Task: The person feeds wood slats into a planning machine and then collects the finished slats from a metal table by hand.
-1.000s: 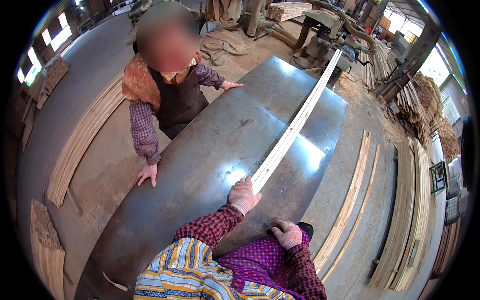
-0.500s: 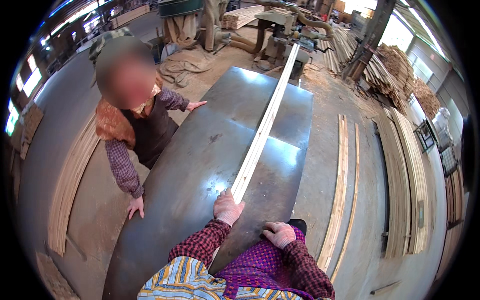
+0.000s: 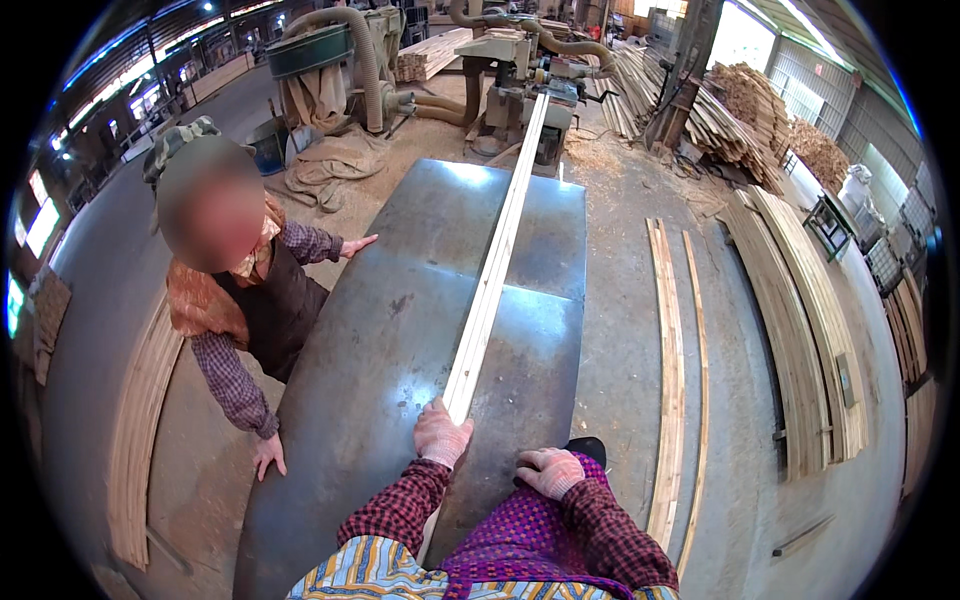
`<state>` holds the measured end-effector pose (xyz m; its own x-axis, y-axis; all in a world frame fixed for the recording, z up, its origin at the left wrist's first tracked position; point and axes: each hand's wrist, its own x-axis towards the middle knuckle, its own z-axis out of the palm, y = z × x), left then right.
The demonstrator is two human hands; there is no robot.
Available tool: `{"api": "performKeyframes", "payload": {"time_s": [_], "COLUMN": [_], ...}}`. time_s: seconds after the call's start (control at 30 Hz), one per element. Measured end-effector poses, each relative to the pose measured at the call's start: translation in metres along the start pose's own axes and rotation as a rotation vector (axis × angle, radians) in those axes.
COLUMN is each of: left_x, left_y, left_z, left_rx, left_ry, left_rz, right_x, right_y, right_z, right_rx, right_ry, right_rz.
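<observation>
A long, narrow pale wooden strip (image 3: pixel 492 268) lies lengthwise over the dark metal table (image 3: pixel 400 330). A line runs along its length, and its far end meets a machine (image 3: pixel 545 75). Wearing a light knitted glove, my left hand (image 3: pixel 441 434) is closed around the strip's near end, the fingers partly hidden. My right hand (image 3: pixel 550 471), also gloved, rests on the purple patterned cloth (image 3: pixel 510 525) over my leg, beside the table's near right edge. Its fingers are slightly bent, with nothing visible in them.
Across the table's left side a co-worker (image 3: pixel 250 290) leans with both hands on its edge. Loose strips (image 3: pixel 668 380) and stacked boards (image 3: pixel 800 330) lie on the floor at right. Another board stack (image 3: pixel 140 440) is at left. Hoses (image 3: pixel 445 108) and wood shavings surround the machine.
The whole view has shifted, so the table and machine appear further left. My left hand stays on the strip's near end, and my right hand stays on the purple cloth.
</observation>
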<state>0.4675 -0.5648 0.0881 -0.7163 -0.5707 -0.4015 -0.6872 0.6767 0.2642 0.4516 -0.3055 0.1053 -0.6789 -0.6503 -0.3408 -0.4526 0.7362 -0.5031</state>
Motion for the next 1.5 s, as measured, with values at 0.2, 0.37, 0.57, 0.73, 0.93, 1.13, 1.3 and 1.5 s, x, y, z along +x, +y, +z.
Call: {"api": "performKeyframes", "payload": {"time_s": [0.2,0.37,0.57,0.73,0.93,1.13,1.3,1.5], "left_x": [0.003,0.002,0.001,0.003,0.002,0.003,0.002,0.003], "left_y": [0.002,-0.016,-0.011,-0.014,-0.008,-0.005,-0.007,-0.009], "left_z": [0.010,0.008,0.010,0.012,-0.004,0.004,0.000,-0.002], "left_rx": [-0.005,-0.069,-0.089,-0.031,0.008,-0.001,-0.021,-0.043], "left_ry": [0.114,0.087,0.039,0.061,-0.068,0.009,-0.008,-0.023], "left_rz": [0.024,0.043,0.091,0.055,0.011,0.014,0.020,0.033], "right_x": [0.002,0.006,-0.001,0.012,0.005,0.005,0.007,0.008], "right_y": [0.003,-0.015,0.006,-0.003,-0.005,0.000,0.001,-0.002], "right_z": [-0.002,-0.008,0.019,0.012,0.007,0.009,0.013,0.012], "right_rx": [-0.013,-0.022,-0.020,-0.109,-0.064,-0.045,-0.057,-0.033], "right_ry": [0.008,0.006,0.171,-0.087,0.028,0.034,0.035,0.064], "right_rz": [0.007,-0.038,-0.050,-0.004,-0.025,-0.061,-0.052,-0.049]}}
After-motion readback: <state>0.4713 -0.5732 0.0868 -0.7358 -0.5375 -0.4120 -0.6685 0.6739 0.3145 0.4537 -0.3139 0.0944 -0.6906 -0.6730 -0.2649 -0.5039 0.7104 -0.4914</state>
